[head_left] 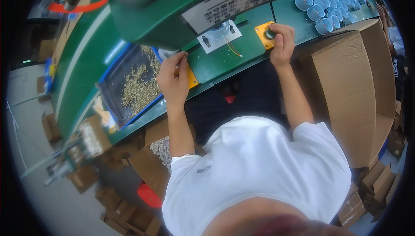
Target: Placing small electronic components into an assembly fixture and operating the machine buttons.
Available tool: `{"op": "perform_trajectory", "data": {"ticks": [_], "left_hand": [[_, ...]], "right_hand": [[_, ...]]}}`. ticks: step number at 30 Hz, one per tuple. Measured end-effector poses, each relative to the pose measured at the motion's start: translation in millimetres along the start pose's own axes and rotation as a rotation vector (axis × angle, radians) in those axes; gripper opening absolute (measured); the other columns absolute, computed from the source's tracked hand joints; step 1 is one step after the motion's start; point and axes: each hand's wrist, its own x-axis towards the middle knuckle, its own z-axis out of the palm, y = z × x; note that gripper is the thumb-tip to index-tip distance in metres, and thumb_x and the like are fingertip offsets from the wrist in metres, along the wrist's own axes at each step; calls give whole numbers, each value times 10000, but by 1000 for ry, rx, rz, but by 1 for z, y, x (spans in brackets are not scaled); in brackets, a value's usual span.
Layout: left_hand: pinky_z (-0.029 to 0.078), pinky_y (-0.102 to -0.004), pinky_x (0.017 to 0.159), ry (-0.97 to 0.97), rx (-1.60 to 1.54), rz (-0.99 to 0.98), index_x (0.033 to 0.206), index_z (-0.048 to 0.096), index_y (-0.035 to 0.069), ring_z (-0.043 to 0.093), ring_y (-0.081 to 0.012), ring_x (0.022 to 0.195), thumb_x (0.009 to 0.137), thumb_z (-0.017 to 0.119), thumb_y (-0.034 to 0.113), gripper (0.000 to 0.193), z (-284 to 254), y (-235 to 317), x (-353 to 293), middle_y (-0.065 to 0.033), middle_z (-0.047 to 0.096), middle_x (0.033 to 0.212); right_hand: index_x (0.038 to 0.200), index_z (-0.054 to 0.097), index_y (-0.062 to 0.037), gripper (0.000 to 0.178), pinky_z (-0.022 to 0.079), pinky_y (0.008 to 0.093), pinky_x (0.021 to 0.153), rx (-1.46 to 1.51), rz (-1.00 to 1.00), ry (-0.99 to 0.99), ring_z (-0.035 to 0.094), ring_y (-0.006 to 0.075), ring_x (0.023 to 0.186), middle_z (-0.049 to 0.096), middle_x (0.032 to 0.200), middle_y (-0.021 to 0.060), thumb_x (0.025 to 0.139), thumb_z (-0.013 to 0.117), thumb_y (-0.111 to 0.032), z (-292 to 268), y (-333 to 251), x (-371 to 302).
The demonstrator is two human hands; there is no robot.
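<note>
My right hand [282,44] is curled at a round green push button [269,33] on a yellow switch box [260,30], its fingertips touching the button. On the other side, my left hand [173,79] has its fingers drawn together over a second yellow switch box [192,78]. Whatever those fingers press or hold is hidden beneath them. Between my hands, a white fixture plate [209,43] carries a light blue part [218,32], partly covered by the green machine head [151,24]. Thin wires [234,49] with a small white plug trail from it onto the bench.
A blue-rimmed tray [113,89] of small brass-coloured pieces lies left of my left hand. Many light blue cups [323,13] stand at the far right. A large open cardboard box [343,69] rises beside my right arm. A glove [102,112] lies near the tray.
</note>
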Motion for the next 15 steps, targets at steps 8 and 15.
{"op": "perform_trajectory", "data": {"ticks": [8,15], "left_hand": [[554,-303,664,-49,75,51,1002,754,8,707,-193,756,889,758,12,112,-5,1,3,-108,735,898],[541,-309,714,-87,88,148,976,764,11,712,-212,785,857,807,40,130,-21,37,44,-106,751,892]], "right_hand": [[1001,694,0,331,465,371,965,23,15,16,614,274,1037,745,1068,134,1061,469,-236,-2,0,1],[971,689,0,322,470,367,949,41,27,2,619,273,1019,751,1073,124,1063,466,-213,-3,1,1]]}}
